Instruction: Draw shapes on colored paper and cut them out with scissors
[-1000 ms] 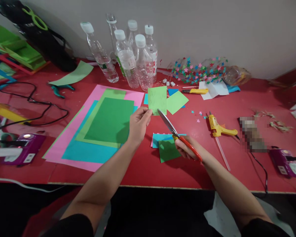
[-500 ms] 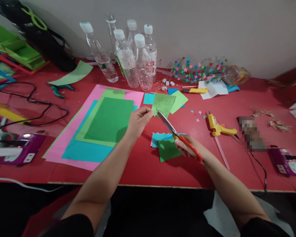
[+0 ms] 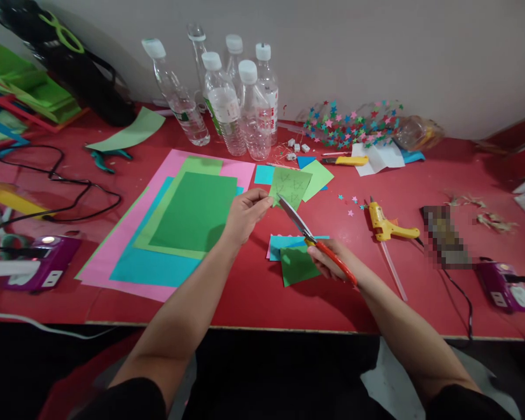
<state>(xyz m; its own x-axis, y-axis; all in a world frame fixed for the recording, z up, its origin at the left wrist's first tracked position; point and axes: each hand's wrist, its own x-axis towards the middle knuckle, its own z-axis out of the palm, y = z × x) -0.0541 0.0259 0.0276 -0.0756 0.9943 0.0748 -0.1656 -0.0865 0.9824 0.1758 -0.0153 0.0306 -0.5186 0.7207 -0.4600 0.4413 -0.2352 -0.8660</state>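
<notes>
My left hand [image 3: 248,214] pinches the lower left edge of a light green paper piece [image 3: 292,179] with pencilled star outlines. In my right hand [image 3: 330,259] are scissors [image 3: 332,256] with orange-red handles. Their blades point up and left, the tips over the paper's lower left part beside my left fingertips. The blades look closed or nearly so. Below the scissors lie a dark green paper square [image 3: 295,268] and cyan paper strips [image 3: 282,248], partly hidden by my right hand. A cyan square [image 3: 263,175] and another light green piece [image 3: 318,179] lie behind the held paper.
Large coloured sheets [image 3: 196,210] are stacked at the left. Several plastic bottles [image 3: 254,116] stand at the back. A star-covered bottle [image 3: 354,123] lies behind a yellow cutter [image 3: 350,160]. Small paper stars [image 3: 350,213] and a yellow glue gun [image 3: 387,224] with its cable are at the right.
The scissors have shifted very slightly to the left, and the star-marked paper has tilted a little. My left hand stays in nearly the same place.
</notes>
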